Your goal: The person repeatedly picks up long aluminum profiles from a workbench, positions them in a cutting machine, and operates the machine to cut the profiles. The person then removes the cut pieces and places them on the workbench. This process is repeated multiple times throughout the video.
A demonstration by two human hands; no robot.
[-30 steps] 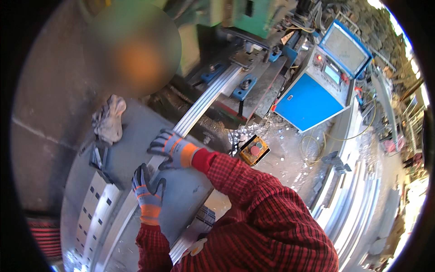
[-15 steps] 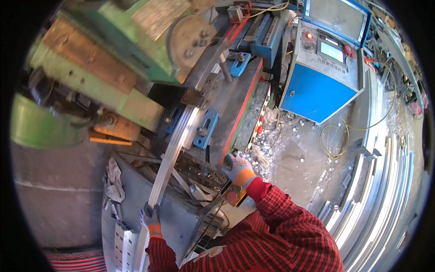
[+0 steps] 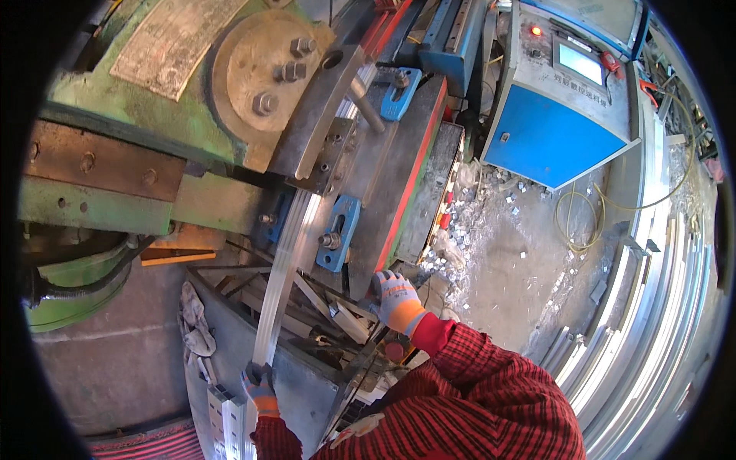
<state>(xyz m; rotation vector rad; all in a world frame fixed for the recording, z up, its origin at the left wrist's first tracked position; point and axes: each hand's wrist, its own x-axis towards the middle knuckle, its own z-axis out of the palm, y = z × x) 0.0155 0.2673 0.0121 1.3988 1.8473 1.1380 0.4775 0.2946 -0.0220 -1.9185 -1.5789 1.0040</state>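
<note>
A long ribbed aluminium profile [image 3: 282,280] runs from under the press's dark steel die block [image 3: 326,165] toward me. My left hand [image 3: 261,385], in a grey and orange glove with dark fingertips, is closed around its near part. My right hand [image 3: 396,299], gloved the same way, is at the near corner of the red-edged press bed [image 3: 391,215]. Its fingers are curled, and whatever they may hold is hidden. Just below that wrist, a control box with a red button [image 3: 396,350] is partly covered by my sleeve. A blue slotted clamp [image 3: 338,234] sits beside the profile.
The green press [image 3: 184,100] with its bolted round plate fills the upper left. A blue and grey control cabinet [image 3: 556,146] stands at the right, near scattered metal offcuts [image 3: 460,261]. Long metal bars [image 3: 652,330] lie along the right. Punched profiles [image 3: 228,422] rest at lower left.
My view has shifted, so the press looks larger and nearer. My left hand stays closed on the profile, and my right hand remains at the corner of the bed.
</note>
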